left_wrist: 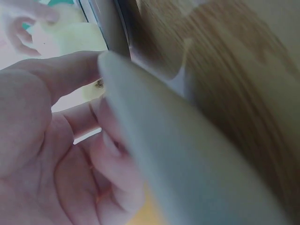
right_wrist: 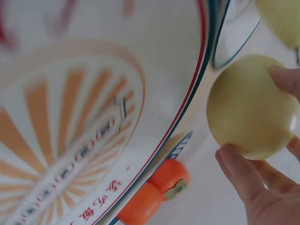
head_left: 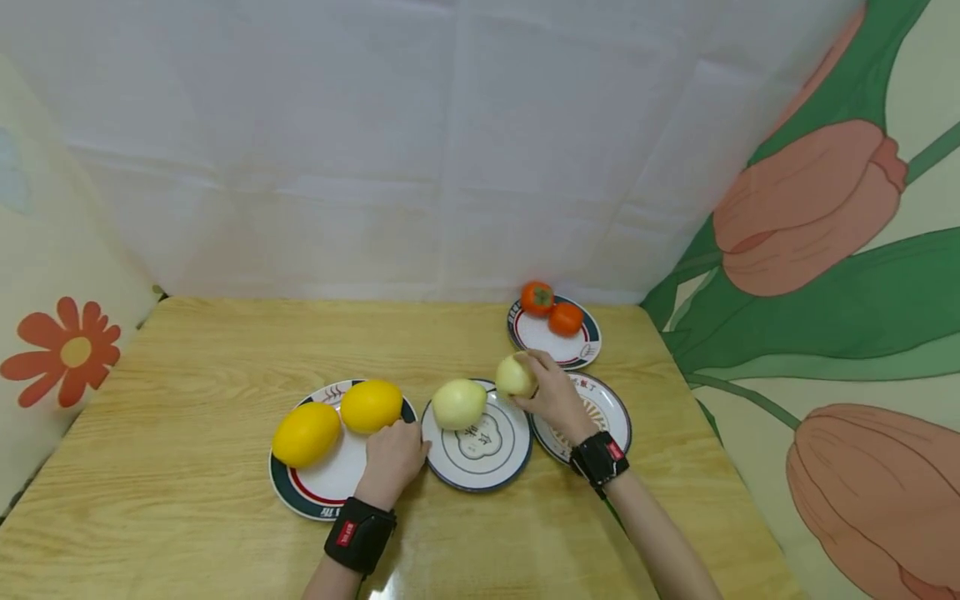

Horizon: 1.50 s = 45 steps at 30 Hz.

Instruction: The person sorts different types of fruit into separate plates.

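My left hand (head_left: 393, 458) grips the right rim of a dark-bordered white plate (head_left: 340, 467), its fingers curled at the edge in the left wrist view. Two yellow oval fruits, one at the left (head_left: 306, 435) and one at the back (head_left: 371, 406), lie on that plate. With thumb and fingers, my right hand (head_left: 557, 402) holds a round pale yellow-green fruit (right_wrist: 251, 105) over the back right rim of the middle plate (head_left: 498, 458). A second pale green fruit (head_left: 459, 404) sits on the middle plate's back left part.
Beneath my right hand and wrist lies a plate with orange rays (right_wrist: 70, 112). Behind it, another plate (head_left: 577, 352) bears two persimmons (head_left: 566, 319). A white cloth (head_left: 375, 167) hangs along the table's back edge, and a tulip-patterned cloth (head_left: 810, 333) stands at the right.
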{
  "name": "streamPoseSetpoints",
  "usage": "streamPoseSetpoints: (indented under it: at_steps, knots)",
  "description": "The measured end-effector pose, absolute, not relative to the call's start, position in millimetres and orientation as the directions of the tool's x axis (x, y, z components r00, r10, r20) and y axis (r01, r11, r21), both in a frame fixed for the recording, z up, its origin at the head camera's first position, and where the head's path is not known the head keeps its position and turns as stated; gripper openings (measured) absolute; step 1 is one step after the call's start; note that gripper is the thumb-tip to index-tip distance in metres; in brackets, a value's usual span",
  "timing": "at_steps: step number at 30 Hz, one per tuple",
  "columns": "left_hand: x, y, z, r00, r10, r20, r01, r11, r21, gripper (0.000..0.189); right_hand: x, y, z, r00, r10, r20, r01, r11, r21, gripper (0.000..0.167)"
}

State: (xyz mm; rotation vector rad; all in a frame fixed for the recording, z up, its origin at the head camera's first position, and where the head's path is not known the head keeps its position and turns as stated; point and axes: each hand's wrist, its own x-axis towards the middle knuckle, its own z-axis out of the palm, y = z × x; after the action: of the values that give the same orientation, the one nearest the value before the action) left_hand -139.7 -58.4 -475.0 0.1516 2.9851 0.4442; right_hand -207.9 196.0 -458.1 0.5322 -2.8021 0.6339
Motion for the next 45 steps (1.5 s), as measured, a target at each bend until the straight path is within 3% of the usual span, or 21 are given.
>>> streamPoseSetpoints:
  at_steps: [10,17,23,28,35,40,45]
  knots:
    - [-139,-60,-471,-0.989,0.118,-0.092,0.086,0.952,0.292,0.029,-163,183,-463,-0.89,-0.4,0.217,-0.454,0.811,-0.369,0.068]
    - [-141,-60,-471,-0.991,0.105,-0.08,0.079,0.957,0.278,0.03,-156,178,-467,-0.844,-0.458,0.28,-0.531,0.786,-0.317,0.067]
    - [-141,-61,-471,-0.988,0.107,-0.11,0.07,0.953,0.295,0.029,-160,180,-464,-0.876,-0.427,0.225,-0.481,0.814,-0.327,0.067]
    - [-142,-62,-472,-0.99,0.109,-0.094,0.077,0.953,0.293,0.029,-188,194,-449,-0.913,-0.337,0.229,-0.401,0.84,-0.364,0.064]
    - [-142,-62,-474,-0.988,0.114,-0.102,0.079,0.95,0.301,0.03,-260,230,-433,-0.923,-0.188,0.335,-0.31,0.88,-0.359,0.058]
    - [-140,-60,-474,-0.986,0.115,-0.124,0.072,0.949,0.307,0.03,-301,257,-440,-0.973,-0.051,0.227,-0.15,0.884,-0.443,0.062]
    - [-136,-58,-476,-0.986,0.115,-0.118,0.075,0.951,0.299,0.029,-320,273,-452,-0.991,0.038,0.131,-0.033,0.865,-0.5,0.068]
